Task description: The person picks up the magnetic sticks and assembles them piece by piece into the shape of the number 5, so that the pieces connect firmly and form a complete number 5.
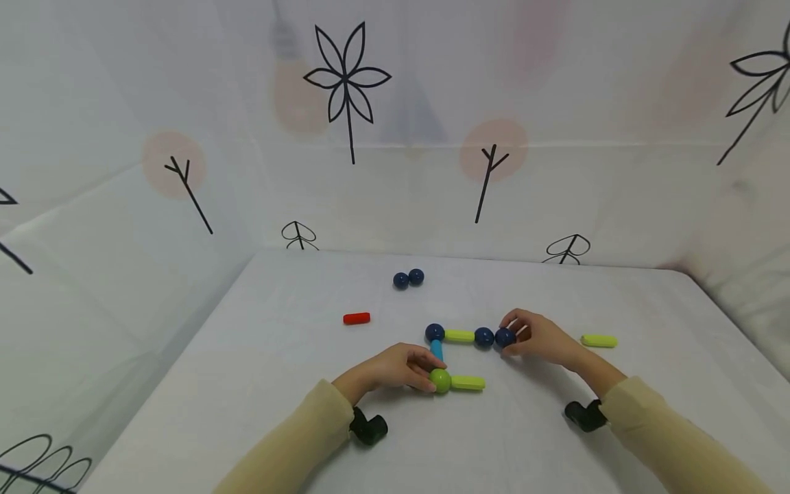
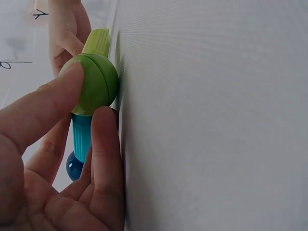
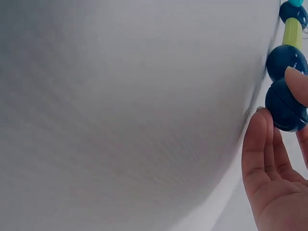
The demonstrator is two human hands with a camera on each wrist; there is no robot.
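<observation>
My left hand pinches a green ball, its thumb lying on the ball in the left wrist view. From that ball a yellow-green rod sticks out to the right, and a light blue rod runs back to a dark blue ball. A second yellow-green rod links this corner ball to another dark blue ball. My right hand grips one more dark blue ball between thumb and fingers, and it touches the ball at the row's end.
Two dark blue balls lie side by side at the back of the white table. A short red rod is left of the linked pieces. Beyond my right hand lies a loose yellow-green rod. Patterned white cloth surrounds the table.
</observation>
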